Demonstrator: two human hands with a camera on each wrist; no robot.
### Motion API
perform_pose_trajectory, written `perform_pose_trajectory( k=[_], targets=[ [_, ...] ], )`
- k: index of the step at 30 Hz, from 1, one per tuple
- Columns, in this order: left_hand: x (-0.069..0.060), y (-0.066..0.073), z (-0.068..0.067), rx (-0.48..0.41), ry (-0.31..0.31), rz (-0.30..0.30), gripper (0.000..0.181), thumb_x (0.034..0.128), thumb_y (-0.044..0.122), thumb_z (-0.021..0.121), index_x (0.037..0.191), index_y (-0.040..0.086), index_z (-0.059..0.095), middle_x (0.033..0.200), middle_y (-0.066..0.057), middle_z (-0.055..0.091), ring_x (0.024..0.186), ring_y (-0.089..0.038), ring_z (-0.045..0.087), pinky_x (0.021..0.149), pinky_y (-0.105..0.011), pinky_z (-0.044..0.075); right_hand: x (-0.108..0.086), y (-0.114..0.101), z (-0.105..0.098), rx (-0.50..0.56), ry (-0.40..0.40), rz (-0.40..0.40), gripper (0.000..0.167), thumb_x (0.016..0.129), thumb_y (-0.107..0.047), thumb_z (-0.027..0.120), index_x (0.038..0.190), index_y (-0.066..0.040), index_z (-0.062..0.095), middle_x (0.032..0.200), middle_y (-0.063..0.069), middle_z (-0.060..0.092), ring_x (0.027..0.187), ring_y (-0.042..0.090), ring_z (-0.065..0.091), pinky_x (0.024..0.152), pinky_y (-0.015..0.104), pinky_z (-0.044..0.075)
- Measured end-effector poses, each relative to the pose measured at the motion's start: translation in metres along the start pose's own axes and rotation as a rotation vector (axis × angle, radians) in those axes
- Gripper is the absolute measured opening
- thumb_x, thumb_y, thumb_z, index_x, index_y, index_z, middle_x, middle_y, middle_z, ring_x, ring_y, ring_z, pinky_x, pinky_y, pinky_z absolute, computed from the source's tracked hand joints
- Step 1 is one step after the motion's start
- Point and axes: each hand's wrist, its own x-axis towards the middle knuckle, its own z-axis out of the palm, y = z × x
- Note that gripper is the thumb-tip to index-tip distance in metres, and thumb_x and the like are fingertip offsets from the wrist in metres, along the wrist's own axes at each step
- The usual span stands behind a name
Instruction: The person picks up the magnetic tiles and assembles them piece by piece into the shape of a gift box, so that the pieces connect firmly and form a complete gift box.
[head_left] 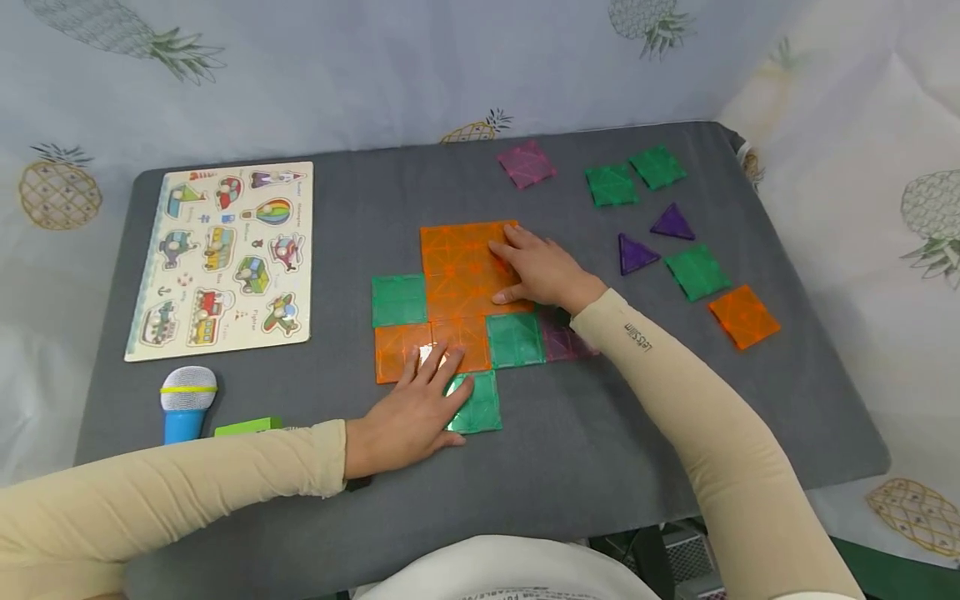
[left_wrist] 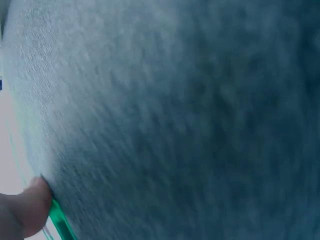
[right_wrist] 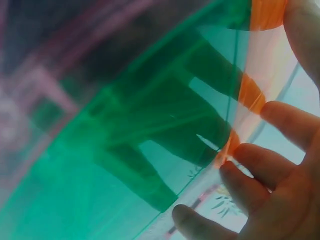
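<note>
A flat group of translucent magnetic tiles lies mid-table. My right hand [head_left: 546,273] rests with extended fingers on the right side of the large orange square tile [head_left: 457,262]. Below it runs a row of two small orange tiles [head_left: 392,357], a green tile [head_left: 516,340] and a magenta tile [head_left: 564,340], partly hidden by my right forearm. Another green tile [head_left: 399,300] sits at the upper left. My left hand [head_left: 408,417] spreads its fingers over the small orange tiles and the lowest green tile [head_left: 482,404]. In the left wrist view, the thumb [left_wrist: 32,207] touches a green edge.
A wooden picture puzzle board [head_left: 225,258] lies at left, with a toy microphone [head_left: 187,404] and a green block [head_left: 247,427] below. On the right are loose green tiles [head_left: 697,272], purple triangles [head_left: 636,253], an orange tile [head_left: 744,317] and a magenta tile [head_left: 527,164].
</note>
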Motion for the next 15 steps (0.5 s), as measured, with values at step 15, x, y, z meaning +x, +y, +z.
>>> perform_pose_trajectory(
  k=[15],
  targets=[
    [0.006,0.000,0.003,0.010,0.000,0.018,0.073,0.0888,0.050,0.062,0.142,0.003,0.044,0.155,-0.029,0.017,0.143,-0.049,0.016,0.109,-0.054,0.034,-0.086,0.114,-0.035,0.142,0.017,0.559,0.082,0.094,-0.048,0.054,0.152,-0.001,0.020,0.148,0.036,0.025,0.130,0.061,0.024,0.099,0.075,0.024]
  ],
)
